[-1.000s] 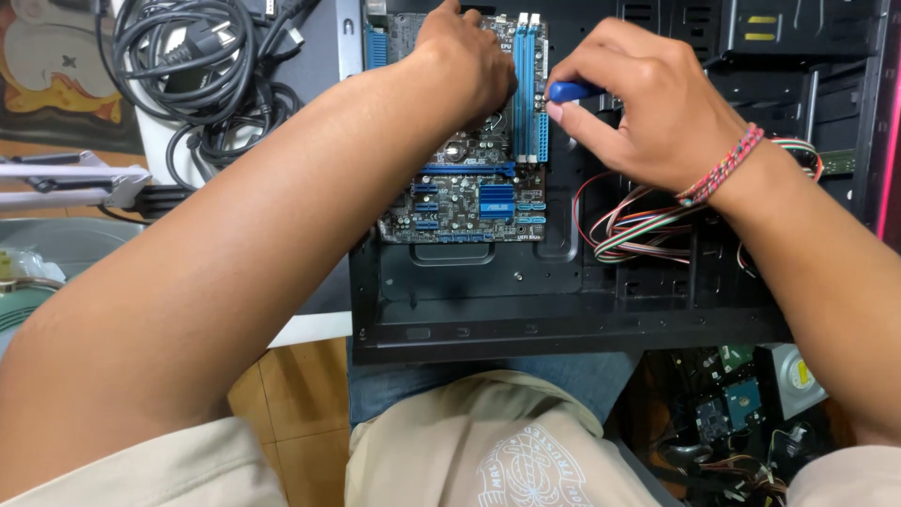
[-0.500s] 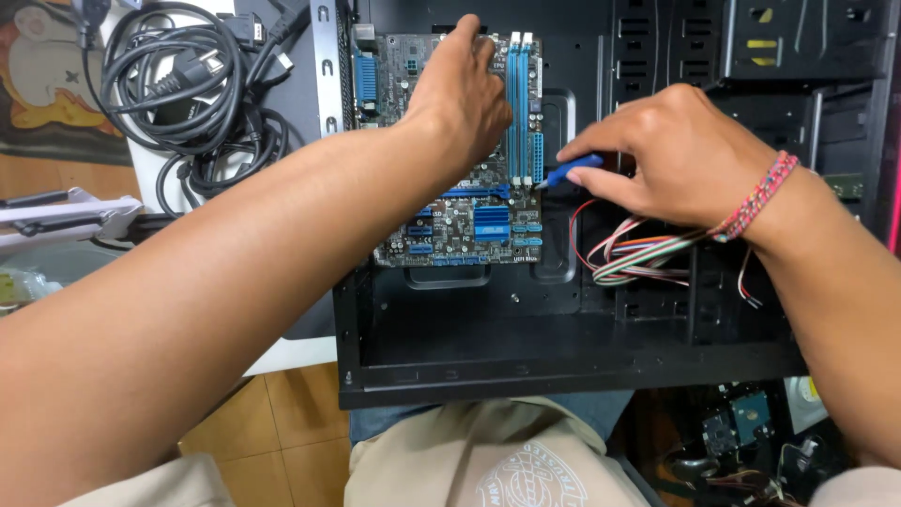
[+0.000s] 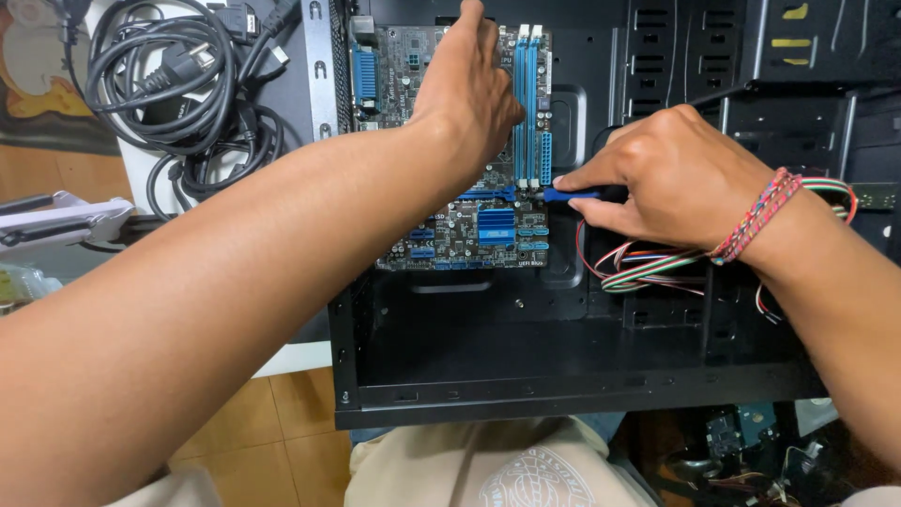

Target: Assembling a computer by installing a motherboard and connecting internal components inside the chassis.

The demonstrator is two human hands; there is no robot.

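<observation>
Step in hand: looks like a motherboard point(image 3: 469, 225) being fixed into, or freed from, an open black PC case point(image 3: 563, 376); work is at the board's right edge.
Left hand point(image 3: 465, 94): rests flat on the upper board, fingers spread and pressing down, grasping nothing; seems to steady the board.
Right hand point(image 3: 666, 174): fingers pinched round a blue-handled tool, prob. a small screwdriver point(image 3: 568, 195); tip points left and sits at the board's right edge, just below the RAM slots point(image 3: 527, 103).
Next move calls for: judged only, keep tool square on its target, left hand holding board flat, no slip onto nearby parts.
Board look: dark PCB w/ blue slots, blue heatsink low centre, lying flat in the case's upper left.
Wires: multicolour bundle point(image 3: 648, 268) lies just under the right hand, right of the board.
Wrist: woven bracelet point(image 3: 755, 216) on right arm.
Outside case: coiled black power cables point(image 3: 178, 84) to the left, on a white desk point(image 3: 296, 355).
</observation>
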